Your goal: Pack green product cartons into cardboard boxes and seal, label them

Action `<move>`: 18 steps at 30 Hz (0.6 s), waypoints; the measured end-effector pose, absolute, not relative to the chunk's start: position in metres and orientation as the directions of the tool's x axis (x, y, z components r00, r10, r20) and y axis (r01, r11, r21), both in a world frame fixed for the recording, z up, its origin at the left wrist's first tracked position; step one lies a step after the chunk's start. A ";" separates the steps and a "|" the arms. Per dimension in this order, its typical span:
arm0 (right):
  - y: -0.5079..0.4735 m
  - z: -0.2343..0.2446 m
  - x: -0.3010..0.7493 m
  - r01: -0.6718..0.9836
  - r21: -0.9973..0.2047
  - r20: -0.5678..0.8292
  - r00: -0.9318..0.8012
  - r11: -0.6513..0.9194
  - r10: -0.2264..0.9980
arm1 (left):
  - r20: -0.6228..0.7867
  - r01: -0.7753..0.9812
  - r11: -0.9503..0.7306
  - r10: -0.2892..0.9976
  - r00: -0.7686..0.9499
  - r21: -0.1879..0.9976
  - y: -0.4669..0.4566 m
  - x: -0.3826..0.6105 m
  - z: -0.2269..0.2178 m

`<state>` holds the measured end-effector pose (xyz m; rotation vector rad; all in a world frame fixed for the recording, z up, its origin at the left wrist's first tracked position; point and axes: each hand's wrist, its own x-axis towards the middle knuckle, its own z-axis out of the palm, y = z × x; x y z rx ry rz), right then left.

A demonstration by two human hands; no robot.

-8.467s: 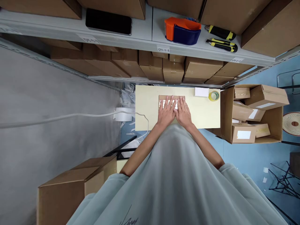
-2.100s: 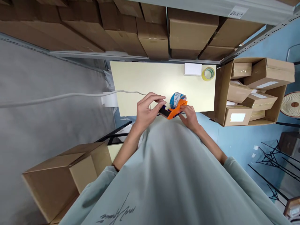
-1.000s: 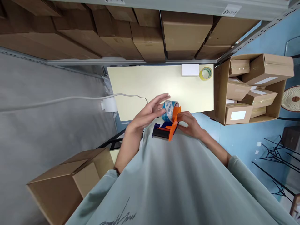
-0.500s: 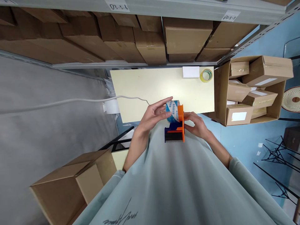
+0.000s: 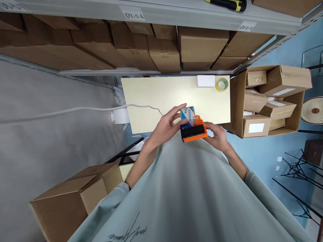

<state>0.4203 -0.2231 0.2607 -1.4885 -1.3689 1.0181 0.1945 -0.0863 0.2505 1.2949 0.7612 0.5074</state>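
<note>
Between both hands, over the near edge of the pale table, is a tape dispenser [image 5: 194, 131] in orange and dark blue with a black roller and a toothed edge. A roll of tape with a blue and white printed core [image 5: 187, 115] sits at its far side. My left hand [image 5: 171, 122] grips the left side, fingers behind the roll and thumb across its front. My right hand [image 5: 215, 135] holds the orange side from the right; some of its fingertips are hidden behind the dispenser.
On the pale table [image 5: 151, 90] lie a white stack of labels or cards [image 5: 205, 81] and a yellowish tape roll [image 5: 222, 84]. A carton [image 5: 238, 104] full of small boxes stands right. An open carton [image 5: 58, 208] is at lower left. A shelf [image 5: 164, 15] with boxes spans the top.
The dispenser has turned in my hands, so its black roller and toothed orange edge now face up toward me. The view has tilted up slightly, showing a black and yellow tool on the shelf.
</note>
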 end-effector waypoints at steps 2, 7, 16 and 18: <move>-0.221 0.257 0.420 0.268 -0.960 -0.059 0.097 -0.084 0.993 | -0.215 0.057 0.235 0.728 0.651 0.970 -0.086 0.198 0.249; -0.216 0.260 0.427 0.186 -0.979 -0.059 0.119 -0.081 0.991 | -0.204 0.049 0.220 0.771 0.603 0.974 -0.086 0.202 0.252; -0.210 0.251 0.429 0.062 -0.976 -0.197 0.160 -0.209 0.967 | -0.316 0.071 0.319 0.835 0.451 0.945 -0.095 0.218 0.263; -0.206 0.244 0.425 0.031 -0.975 -0.214 0.138 -0.221 0.967 | -0.340 0.102 0.329 0.842 0.418 0.939 -0.094 0.219 0.261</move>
